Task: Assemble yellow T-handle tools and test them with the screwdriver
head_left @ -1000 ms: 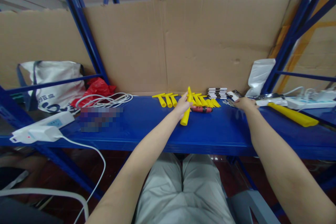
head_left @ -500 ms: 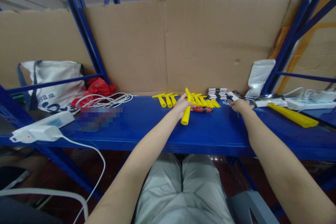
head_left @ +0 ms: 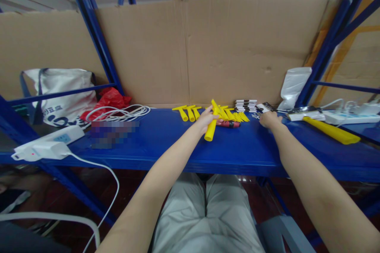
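My left hand (head_left: pixel 206 120) is wrapped around a yellow T-shaped scraper handle (head_left: pixel 210 130), held tilted above the blue shelf with its round hollow end toward me. Behind that hand lies a red and black screwdriver (head_left: pixel 230 124), partly covered. My right hand (head_left: pixel 269 119) reaches down to the shelf at a small scatter of tiny metal pieces (head_left: pixel 255 116), perhaps screws. Its fingers are curled together, and what they pinch is hidden. Just beyond it sits a black and white packet (head_left: pixel 267 106). More yellow T-shaped handles (head_left: pixel 184 115) and flat yellow pieces (head_left: pixel 241 117) lie along the back.
Stacked white packs with dark bands (head_left: pixel 246 106) stand by the cardboard wall (head_left: pixel 190 51). To the right are a long yellow piece (head_left: pixel 332 130) and a white power strip (head_left: pixel 350 117). Coiled white cable (head_left: pixel 130 112), another power strip (head_left: pixel 49 142) and a cloth bag (head_left: pixel 65 95) occupy the left.
My right hand has shifted slightly left and its fingers have curled further down at the small metal pieces. My left hand and the yellow handle have barely moved.
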`<state>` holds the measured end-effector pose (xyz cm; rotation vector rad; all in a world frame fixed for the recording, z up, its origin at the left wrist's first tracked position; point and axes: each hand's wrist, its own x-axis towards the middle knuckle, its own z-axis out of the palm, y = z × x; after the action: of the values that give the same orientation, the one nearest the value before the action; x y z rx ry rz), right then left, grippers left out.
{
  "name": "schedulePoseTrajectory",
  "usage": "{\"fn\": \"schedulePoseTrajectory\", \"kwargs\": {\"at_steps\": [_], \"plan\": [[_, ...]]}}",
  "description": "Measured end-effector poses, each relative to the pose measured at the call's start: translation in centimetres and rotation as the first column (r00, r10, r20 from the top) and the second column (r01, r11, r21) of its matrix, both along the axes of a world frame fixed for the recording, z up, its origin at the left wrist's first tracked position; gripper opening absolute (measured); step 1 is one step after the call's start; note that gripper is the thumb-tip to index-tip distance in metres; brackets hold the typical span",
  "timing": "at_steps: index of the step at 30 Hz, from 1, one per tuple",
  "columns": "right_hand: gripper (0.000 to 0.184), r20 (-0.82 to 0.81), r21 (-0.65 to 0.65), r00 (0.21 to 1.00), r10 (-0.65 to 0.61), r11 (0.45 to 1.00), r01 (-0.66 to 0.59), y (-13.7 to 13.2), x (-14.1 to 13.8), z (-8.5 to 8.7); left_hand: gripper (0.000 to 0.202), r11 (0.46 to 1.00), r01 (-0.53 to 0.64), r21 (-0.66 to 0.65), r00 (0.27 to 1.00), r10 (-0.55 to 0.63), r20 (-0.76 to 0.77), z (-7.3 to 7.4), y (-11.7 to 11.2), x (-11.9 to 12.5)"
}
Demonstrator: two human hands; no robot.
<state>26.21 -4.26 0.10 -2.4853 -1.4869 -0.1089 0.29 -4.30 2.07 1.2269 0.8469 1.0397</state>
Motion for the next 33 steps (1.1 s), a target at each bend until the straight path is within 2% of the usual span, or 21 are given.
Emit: {"fn": "schedulePoseTrajectory", "kwargs": {"at_steps": [6, 11, 13, 15, 17, 19, 21, 24, 26, 29, 33], "plan": [[0.040, 0.112, -0.062, 0.992, 0.061, 0.997, -0.055, 0.2, -0.6, 0.0, 0.078, 0.986, 0.167, -0.029, 0.984, -0.165, 0.061, -0.2, -0.1, -0.1], [0.033, 0.187, -0.122, 0.961, 0.203, 0.976, -0.183, 0.5, -1.8, 0.0, 0.079, 0.954, 0.296, -0.043, 0.955, -0.294, 0.045, -0.7, 0.2, 0.0], [0.026, 0.169, -0.086, 0.954, 0.249, 0.967, -0.238, 0.7, -2.2, 0.1, 0.079, 0.946, 0.321, -0.043, 0.947, -0.319, 0.036, -0.9, 0.2, 0.1], [0.020, 0.114, 0.017, 0.943, 0.313, 0.948, -0.317, 1.0, -2.6, 0.2, 0.080, 0.943, 0.330, -0.036, 0.944, -0.328, 0.037, -1.0, 0.3, 0.1], [0.016, 0.052, 0.188, 0.897, 0.439, 0.878, -0.440, 1.3, -3.1, 0.3, 0.080, 0.942, 0.334, -0.026, 0.942, -0.332, 0.047, -1.1, 0.4, 0.1], [0.014, 0.014, 0.392, 0.813, 0.583, 0.744, -0.541, 1.5, -4.0, 0.5, 0.080, 0.946, 0.323, -0.027, 0.945, -0.321, 0.062, -1.3, 0.5, 0.2], [0.012, 0.000, 0.564, 0.728, 0.686, 0.601, -0.566, 1.6, -5.2, 0.6, 0.080, 0.953, 0.302, -0.035, 0.951, -0.299, 0.081, -1.5, 0.6, 0.3], [0.011, 0.011, 0.699, 0.620, 0.785, 0.437, -0.566, 1.5, -7.1, 0.7, 0.078, 0.957, 0.288, -0.037, 0.952, -0.282, 0.122, -1.8, 0.7, 0.5], [0.011, 0.051, 0.734, 0.574, 0.817, 0.359, -0.577, 1.4, -8.0, 0.7, 0.077, 0.954, 0.297, -0.031, 0.944, -0.289, 0.157, -2.0, 0.8, 0.6], [0.009, 0.117, 0.750, 0.563, 0.818, 0.298, -0.590, 1.6, -8.6, 0.4, 0.073, 0.947, 0.321, -0.026, 0.930, -0.310, 0.195, -2.2, 0.9, 0.7], [0.005, 0.147, 0.740, 0.601, 0.786, 0.316, -0.594, 1.8, -8.5, 0.1, 0.068, 0.932, 0.362, -0.018, 0.913, -0.350, 0.210, -2.5, 1.1, 0.8]]}}
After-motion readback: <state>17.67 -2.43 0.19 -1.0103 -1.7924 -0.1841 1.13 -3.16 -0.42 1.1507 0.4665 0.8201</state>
